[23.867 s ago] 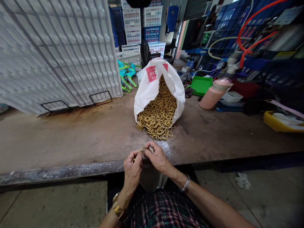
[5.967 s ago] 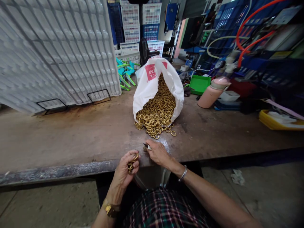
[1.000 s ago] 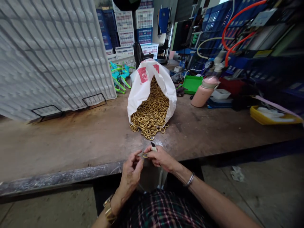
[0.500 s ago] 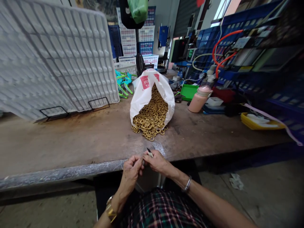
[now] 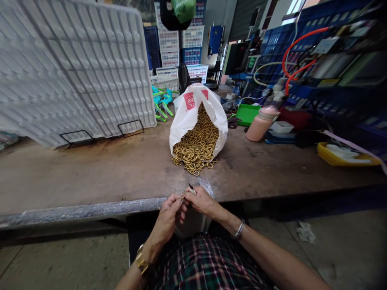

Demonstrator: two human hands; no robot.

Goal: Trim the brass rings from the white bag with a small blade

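My two hands meet at the near edge of the brown workbench point(image 5: 90, 173). My left hand point(image 5: 167, 217) is closed, its fingers pinching a small gold ring that barely shows. My right hand point(image 5: 201, 200) is closed on a small dark-tipped blade point(image 5: 191, 187) that points up and left, touching the left hand's fingertips. Beyond them a white plastic bag point(image 5: 187, 117) lies on its side, spilling a heap of gold rings point(image 5: 196, 151) toward me.
A big white moulded tray panel point(image 5: 75, 72) leans at the back left on wire stands. A pink bottle point(image 5: 260, 123), a green tray point(image 5: 247, 114) and a yellow tray point(image 5: 344, 155) stand at the right. Crates and blue shelving fill the background.
The hands stay together at the bench edge, shifting slightly in the picture as my head tilts. The blade remains in the right hand; the ring seen a second ago is now mostly hidden.
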